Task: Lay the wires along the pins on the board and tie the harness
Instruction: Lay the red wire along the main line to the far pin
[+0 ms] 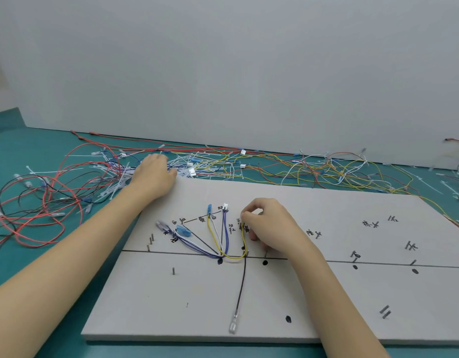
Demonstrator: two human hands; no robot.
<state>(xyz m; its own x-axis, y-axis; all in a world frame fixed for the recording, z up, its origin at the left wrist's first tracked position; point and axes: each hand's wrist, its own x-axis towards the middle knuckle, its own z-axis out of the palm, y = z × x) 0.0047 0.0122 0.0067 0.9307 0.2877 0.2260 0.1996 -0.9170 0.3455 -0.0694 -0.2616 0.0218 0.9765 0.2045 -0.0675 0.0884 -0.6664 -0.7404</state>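
Green table (29,151) carries the board (274,293), wires (223,244) fanned between its pins. Right hand (269,223) pinches the yellow wire's (245,244) end, apparently to seat it at its label. Left hand (156,174), fingers loose, reaches into the loose pile (99,171), likely for the next piece.

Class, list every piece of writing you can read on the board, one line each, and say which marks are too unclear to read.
"白" near the blue connector, on the board
"黄" beside the yellow wire
"红" below another unclear character, board centre
"黄" by the right hand
Handwritten marks at right: too blurred to read
No print, brands or numbers visible
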